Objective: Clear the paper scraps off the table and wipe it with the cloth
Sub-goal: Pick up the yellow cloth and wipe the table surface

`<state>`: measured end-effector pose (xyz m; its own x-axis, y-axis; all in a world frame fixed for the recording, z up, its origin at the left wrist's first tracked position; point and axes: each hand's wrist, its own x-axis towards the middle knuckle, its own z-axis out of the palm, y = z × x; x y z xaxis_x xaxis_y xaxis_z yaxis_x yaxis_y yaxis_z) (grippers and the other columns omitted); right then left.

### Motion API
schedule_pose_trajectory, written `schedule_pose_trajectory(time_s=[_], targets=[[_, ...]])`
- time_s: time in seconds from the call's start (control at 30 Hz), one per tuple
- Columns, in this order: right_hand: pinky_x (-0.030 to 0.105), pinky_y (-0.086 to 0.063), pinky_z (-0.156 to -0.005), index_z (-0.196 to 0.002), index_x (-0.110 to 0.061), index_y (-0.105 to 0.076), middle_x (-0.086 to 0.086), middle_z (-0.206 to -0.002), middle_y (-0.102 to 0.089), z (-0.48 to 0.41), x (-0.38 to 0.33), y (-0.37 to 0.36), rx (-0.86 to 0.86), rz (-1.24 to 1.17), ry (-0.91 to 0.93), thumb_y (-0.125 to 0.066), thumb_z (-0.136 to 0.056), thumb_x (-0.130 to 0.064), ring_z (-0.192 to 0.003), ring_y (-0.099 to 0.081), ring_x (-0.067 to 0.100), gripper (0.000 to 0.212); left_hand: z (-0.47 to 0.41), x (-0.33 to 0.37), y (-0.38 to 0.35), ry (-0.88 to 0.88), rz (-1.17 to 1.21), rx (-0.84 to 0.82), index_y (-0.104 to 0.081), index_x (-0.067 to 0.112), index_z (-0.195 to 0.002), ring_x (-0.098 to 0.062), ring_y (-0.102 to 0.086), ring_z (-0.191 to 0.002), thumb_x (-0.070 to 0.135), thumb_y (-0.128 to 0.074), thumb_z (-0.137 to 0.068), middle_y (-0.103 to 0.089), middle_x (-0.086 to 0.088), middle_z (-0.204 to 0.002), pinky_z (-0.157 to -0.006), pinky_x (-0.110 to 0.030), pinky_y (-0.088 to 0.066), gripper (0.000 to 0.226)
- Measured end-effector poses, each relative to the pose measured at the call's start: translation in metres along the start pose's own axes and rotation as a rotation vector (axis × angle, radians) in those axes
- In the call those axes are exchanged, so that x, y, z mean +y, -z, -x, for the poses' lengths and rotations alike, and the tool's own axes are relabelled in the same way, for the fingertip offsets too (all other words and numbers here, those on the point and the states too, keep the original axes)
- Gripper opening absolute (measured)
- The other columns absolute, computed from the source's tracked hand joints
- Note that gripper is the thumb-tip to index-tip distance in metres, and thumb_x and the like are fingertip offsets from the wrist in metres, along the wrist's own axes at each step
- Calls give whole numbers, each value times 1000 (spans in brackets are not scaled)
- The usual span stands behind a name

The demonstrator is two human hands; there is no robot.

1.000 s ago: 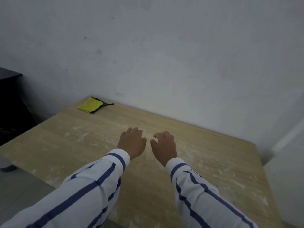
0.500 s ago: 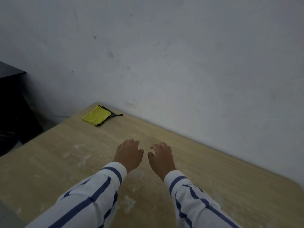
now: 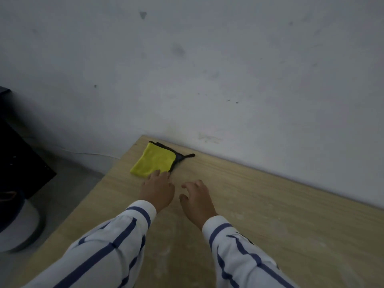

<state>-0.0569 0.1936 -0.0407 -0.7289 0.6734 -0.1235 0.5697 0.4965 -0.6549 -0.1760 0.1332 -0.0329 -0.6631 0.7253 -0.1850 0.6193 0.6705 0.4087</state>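
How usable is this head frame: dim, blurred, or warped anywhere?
Head view: dim, flat light, no glare, only the yellow cloth vivid; head view: left hand and right hand slightly soft-edged; head view: the wooden table meets the wall on a slant, a tilted wide-angle look.

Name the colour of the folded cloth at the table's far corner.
Bright yellow with a dark grey or black edging and loop: cloth, seen in the head view.

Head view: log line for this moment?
left hand: open, fingers at yellow cloth near edge | right hand: open, holds nothing | yellow cloth: folded, on table corner by wall | wiping: not started
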Motion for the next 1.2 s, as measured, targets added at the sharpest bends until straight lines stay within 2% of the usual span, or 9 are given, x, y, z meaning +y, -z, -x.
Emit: schedule_pose_trajectory(time_s=[0.1,0.27,0.4,0.6,0.67,0.77,0.97,1.13,1.2], targets=[[37,-36,-97,-121,-10,-53,12,-127,-44,-37,-29,-33,-26,27,-22,-45,-89,-15,-120,-38,30,33,-34,-45,15,54,-4,-42,-38,16,-138,-33,-26,-136,28,-45,-92,-25,-12,-151,-107,-44,-30,48],[37,-28,-110,-137,-9,-40,9,-147,-32,-86,-50,-62,-67,116,-56,-36,-94,-7,-136,-27,27,43,-80,-85,23,106,47,-54,-43,7,-127,-37,-42,-119,17,-43,-90,-43,-18,-132,-97,-42,-37,38],[38,-33,-107,-131,-8,-48,12,-141,-39,-102,-46,-78,-54,216,-121,-38,-95,-10,-130,-34,30,37,-95,-98,14,63,10,5,-46,10,-122,-33,-50,-107,24,-42,-94,-53,-16,-121,-91,-39,-41,31],[33,-34,-68,-83,2,-61,22,-95,-58,-105,-44,-62,39,143,-150,-50,-78,-10,-95,-52,36,17,-86,-90,29,123,439,-63,-44,14,-128,-26,-53,-95,14,-52,-86,-55,-12,-116,-76,-32,-42,42],[30,-31,-67,-85,-2,-58,19,-96,-57,-91,-42,-49,97,104,-145,-51,-79,-13,-94,-51,34,14,-74,-80,39,94,556,-71,-49,18,-123,-22,-53,-89,16,-54,-84,-56,-6,-107,-73,-32,-45,39],[34,-46,-79,-107,-15,-56,8,-108,-60,-60,-51,-35,103,32,-50,-60,-76,-16,-98,-54,26,32,-50,-53,48,39,709,-107,-54,22,-109,-16,-56,-83,17,-58,-79,-56,3,-95,-77,-38,-54,31],[28,-43,-61,-125,-26,-51,9,-101,-68,-8,-52,-12,82,-27,-190,-43,-93,-11,-71,-56,20,36,5,-8,36,-200,700,-182,-54,20,-113,-12,-53,-92,18,-56,-86,-57,2,-102,-76,-24,-43,27],[29,-44,-74,-125,-20,-53,14,-120,-61,43,-26,21,212,-41,-242,-34,-94,-7,-98,-58,31,38,51,-41,10,-178,432,-24,-47,19,-129,-18,-51,-108,23,-49,-93,-52,-4,-126,-86,-29,-41,36],[29,-42,-70,-118,-19,-56,13,-114,-63,61,-15,34,326,5,-220,-36,-91,-7,-92,-58,31,35,70,-71,-3,-86,335,-21,-44,18,-134,-23,-45,-122,21,-48,-94,-44,-5,-139,-99,-36,-39,41]])
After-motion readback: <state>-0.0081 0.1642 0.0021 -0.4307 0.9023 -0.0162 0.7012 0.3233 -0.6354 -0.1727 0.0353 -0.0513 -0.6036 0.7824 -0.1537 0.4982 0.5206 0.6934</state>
